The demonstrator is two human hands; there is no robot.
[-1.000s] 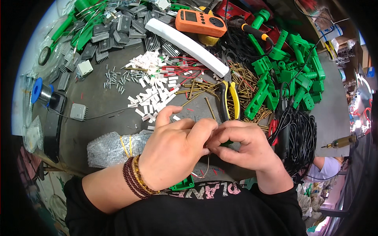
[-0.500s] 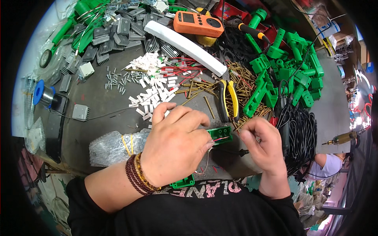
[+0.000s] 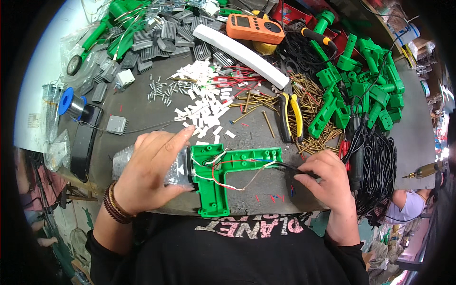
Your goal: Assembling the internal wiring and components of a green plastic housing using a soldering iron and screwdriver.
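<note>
A green plastic T-shaped housing half (image 3: pixel 216 194) lies hollow side up at the bench's near edge. Red, white and blue wires run inside it and loop over its inner corner. At the housing's left end is my left hand (image 3: pixel 154 171), its thumb and fingers spread wide on either side of that end. Whether the thumb touches the housing is hard to make out. A black cable (image 3: pixel 286 166) enters the tip of the housing's right arm, and my right hand (image 3: pixel 325 178) pinches it between thumb and fingers. Clear plastic wrap (image 3: pixel 124 159) shows behind my left hand.
Pliers (image 3: pixel 295 116) lie beyond the housing, beside brass-coloured screws (image 3: pixel 308 90) and white connector pieces (image 3: pixel 209 114). Green housings (image 3: pixel 373 85) and coiled black cable (image 3: pixel 377 171) are at right. Grey heat sinks (image 3: pixel 168 31), an orange meter (image 3: pixel 254 28) and a solder spool (image 3: pixel 71 103) stand farther off.
My left hand has moved left and spread its fingers, uncovering the green housing and its wires. My right hand now pinches the black cable. The whole view has shifted a little.
</note>
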